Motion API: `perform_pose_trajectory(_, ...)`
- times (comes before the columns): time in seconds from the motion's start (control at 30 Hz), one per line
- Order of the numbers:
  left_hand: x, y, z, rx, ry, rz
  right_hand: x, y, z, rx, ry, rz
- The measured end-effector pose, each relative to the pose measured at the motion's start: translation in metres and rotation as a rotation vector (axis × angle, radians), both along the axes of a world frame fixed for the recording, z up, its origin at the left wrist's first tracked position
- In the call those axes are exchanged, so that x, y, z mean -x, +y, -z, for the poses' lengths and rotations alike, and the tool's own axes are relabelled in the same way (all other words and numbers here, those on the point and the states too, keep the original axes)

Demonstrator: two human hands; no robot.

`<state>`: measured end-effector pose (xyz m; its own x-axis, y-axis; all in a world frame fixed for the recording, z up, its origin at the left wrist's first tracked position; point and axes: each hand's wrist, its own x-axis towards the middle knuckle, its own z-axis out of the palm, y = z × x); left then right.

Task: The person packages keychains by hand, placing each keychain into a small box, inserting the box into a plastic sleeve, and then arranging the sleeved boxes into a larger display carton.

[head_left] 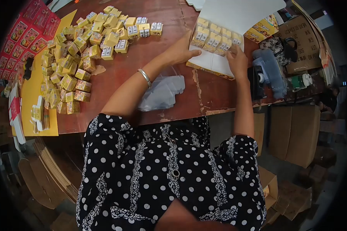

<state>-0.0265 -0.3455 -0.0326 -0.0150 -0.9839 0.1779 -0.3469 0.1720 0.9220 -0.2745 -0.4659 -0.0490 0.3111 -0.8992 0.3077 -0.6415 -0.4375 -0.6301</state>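
paint has chipped off the red-brown tabletop (pixel 131 82), and lots of stuff sits on it. over on the left i see a big messy heap of little yellow boxes (pixel 71 57), next to a yellow sheet (pixel 52 121) and a pink picture sheet (pixel 29 32). some clear plastic sheets (pixel 162 94) lie between the two arms, close to the table's near edge. on the right, a brown carton (pixel 302 54), some bluish clear plastic (pixel 272 71) and a green and white thing (pixel 300 81) crowd that side. more brown boxes (pixel 297 133) are down below.

one open box (pixel 210 63) sits at the far side, with its white lid (pixel 239 13) up at the back. neat rows of little yellow boxes (pixel 214 34) are inside it. the left hand (pixel 181 48) has the open box by its left side, with the thumb over the edge and the other fingers along the outside. the right hand (pixel 238 61) is bent at the front right corner, right by the end of the rows. i can't tell if its fingers pinch anything.
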Motion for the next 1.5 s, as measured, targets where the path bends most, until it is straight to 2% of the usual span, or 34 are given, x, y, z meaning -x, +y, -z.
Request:
perform_pose_trajectory(0.03, -0.005, 0.013, -0.002, -0.02, 0.006, -0.02, 0.004, 0.009, -0.01, 0.061, 0.087, 0.039)
perform_pose_trajectory(0.07, -0.013, 0.03, -0.008, -0.011, -0.125, -0.077, 0.009, 0.02, -0.022, 0.123, 0.169, 0.074)
perform_pose_trajectory(0.13, -0.037, 0.066, -0.018, -0.002, -0.322, -0.096, 0.017, 0.047, -0.041, 0.141, -0.116, 0.038)
perform_pose_trajectory(0.17, -0.047, 0.089, -0.025, -0.02, -0.323, -0.11, 0.023, 0.06, -0.05, 0.123, -0.141, 0.01)
perform_pose_trajectory(0.23, -0.059, 0.134, -0.038, -0.147, -0.553, -0.111, 0.034, 0.08, -0.058, 0.012, -0.158, -0.017)
perform_pose_trajectory(0.33, -0.063, 0.173, -0.02, -0.274, -0.607, -0.163, 0.033, 0.105, -0.048, -0.068, -0.21, -0.081)
perform_pose_trajectory(0.47, -0.052, 0.183, 0.001, -0.194, -0.513, -0.256, -0.005, 0.151, -0.059, -0.023, -0.29, -0.103)
perform_pose_trajectory(0.53, -0.046, 0.184, 0.004, -0.098, -0.429, -0.42, -0.024, 0.175, -0.066, -0.063, -0.407, -0.158)
perform_pose_trajectory(0.57, -0.044, 0.185, 0.003, -0.088, -0.425, -0.419, -0.032, 0.183, -0.064, -0.07, -0.451, -0.222)
perform_pose_trajectory(0.63, -0.038, 0.193, -0.001, 0.105, -0.333, -0.5, -0.049, 0.2, -0.067, -0.166, -0.519, -0.415)
perform_pose_trajectory(0.67, -0.033, 0.198, -0.005, 0.108, -0.33, -0.499, -0.056, 0.205, -0.064, -0.208, -0.493, -0.472)
perform_pose_trajectory(0.73, -0.023, 0.21, -0.019, 0.2, -0.12, -0.434, -0.071, 0.215, -0.067, -0.251, -0.461, -0.502)
perform_pose_trajectory(0.8, -0.017, 0.22, -0.029, 0.29, -0.173, -0.451, -0.079, 0.221, -0.076, -0.296, -0.43, -0.546)
perform_pose_trajectory(0.87, -0.02, 0.229, -0.036, 0.371, -0.229, -0.471, -0.078, 0.225, -0.089, -0.625, -0.356, -0.647)
perform_pose_trajectory(1.0, -0.025, 0.24, -0.042, 0.395, -0.304, -0.493, -0.073, 0.219, -0.099, -0.845, -0.262, -0.838)
perform_pose_trajectory(1.07, -0.025, 0.244, -0.041, 0.432, -0.36, -0.49, -0.075, 0.222, -0.109, -1.096, -0.267, -0.921)
perform_pose_trajectory(1.17, -0.024, 0.253, -0.044, 0.367, -0.46, -0.464, -0.078, 0.22, -0.102, -1.181, -0.336, -0.982)
perform_pose_trajectory(1.23, -0.016, 0.262, -0.052, 0.358, -0.685, -0.414, -0.081, 0.222, -0.095, -1.224, -0.382, -0.984)
perform_pose_trajectory(1.33, -0.003, 0.277, -0.042, 0.22, -0.624, -0.42, -0.087, 0.229, -0.088, -1.292, -0.421, -0.994)
perform_pose_trajectory(1.5, -0.009, 0.293, -0.028, 0.201, -0.59, -0.491, -0.106, 0.233, -0.103, -1.343, -0.283, -1.066)
